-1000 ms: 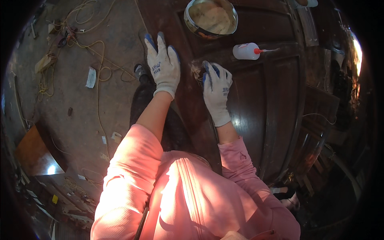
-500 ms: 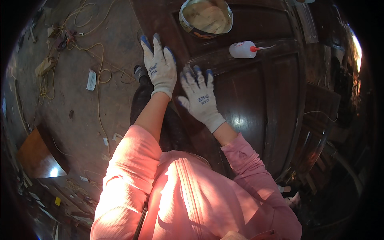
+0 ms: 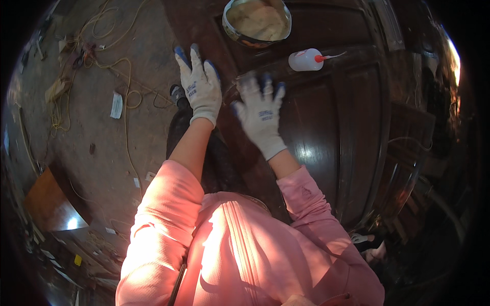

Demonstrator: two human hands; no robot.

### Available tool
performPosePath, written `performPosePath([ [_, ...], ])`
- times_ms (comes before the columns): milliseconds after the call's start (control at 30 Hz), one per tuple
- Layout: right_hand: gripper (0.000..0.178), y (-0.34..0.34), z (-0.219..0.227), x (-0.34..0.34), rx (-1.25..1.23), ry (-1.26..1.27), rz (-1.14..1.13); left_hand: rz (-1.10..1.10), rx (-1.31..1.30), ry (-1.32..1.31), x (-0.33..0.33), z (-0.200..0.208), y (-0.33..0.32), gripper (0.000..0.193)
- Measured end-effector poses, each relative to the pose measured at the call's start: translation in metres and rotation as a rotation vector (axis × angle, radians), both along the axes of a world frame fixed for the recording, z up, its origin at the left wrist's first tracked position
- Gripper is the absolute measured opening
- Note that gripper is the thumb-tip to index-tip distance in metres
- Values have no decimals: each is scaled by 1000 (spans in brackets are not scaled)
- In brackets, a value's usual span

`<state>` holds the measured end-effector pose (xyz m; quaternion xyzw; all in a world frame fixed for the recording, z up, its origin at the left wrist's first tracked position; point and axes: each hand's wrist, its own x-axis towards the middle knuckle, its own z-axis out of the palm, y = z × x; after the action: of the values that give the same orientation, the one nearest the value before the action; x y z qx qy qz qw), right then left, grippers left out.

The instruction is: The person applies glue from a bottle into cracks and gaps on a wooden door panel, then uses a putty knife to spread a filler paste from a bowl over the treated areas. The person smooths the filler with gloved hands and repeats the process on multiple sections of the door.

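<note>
R hand (image 3: 261,115), gloved, fingers spread, is now shifted left across the dark carved wood panel (image 3: 332,117), blurred; L hand (image 3: 200,89) is kept flat at its edge; nothing is gripped, wiping seems underway.

White gloves with blue fingertips on left hand (image 3: 200,86) and right hand (image 3: 262,115). Glossy dark brown door (image 3: 347,127). White bottle (image 3: 305,59), red nozzle. Pink sleeves (image 3: 168,204). Silver bowl (image 3: 258,23), beige paste.
</note>
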<state>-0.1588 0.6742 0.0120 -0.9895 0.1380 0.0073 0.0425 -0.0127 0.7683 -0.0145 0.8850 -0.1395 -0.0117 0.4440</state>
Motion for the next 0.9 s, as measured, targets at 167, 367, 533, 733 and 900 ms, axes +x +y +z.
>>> performPosePath([
  [167, 63, 1, 4, 5, 54, -28, 59, 23, -53, -54, 2, -5, -1, 55],
  [367, 66, 30, 11, -16, 174, 51, 187, 7, -61, -37, 2, -6, -2, 55],
  [533, 69, 11, 9, -18, 11, 17, -72, 2, -58, -29, 2, -3, 0, 55],
  [733, 70, 55, 25, -51, 208, 119, 207, -22, -16, -41, 2, -6, 1, 58],
  [900, 68, 22, 13, -32, 41, 53, -86, -36, 25, -77, 2, -9, 5, 60],
])
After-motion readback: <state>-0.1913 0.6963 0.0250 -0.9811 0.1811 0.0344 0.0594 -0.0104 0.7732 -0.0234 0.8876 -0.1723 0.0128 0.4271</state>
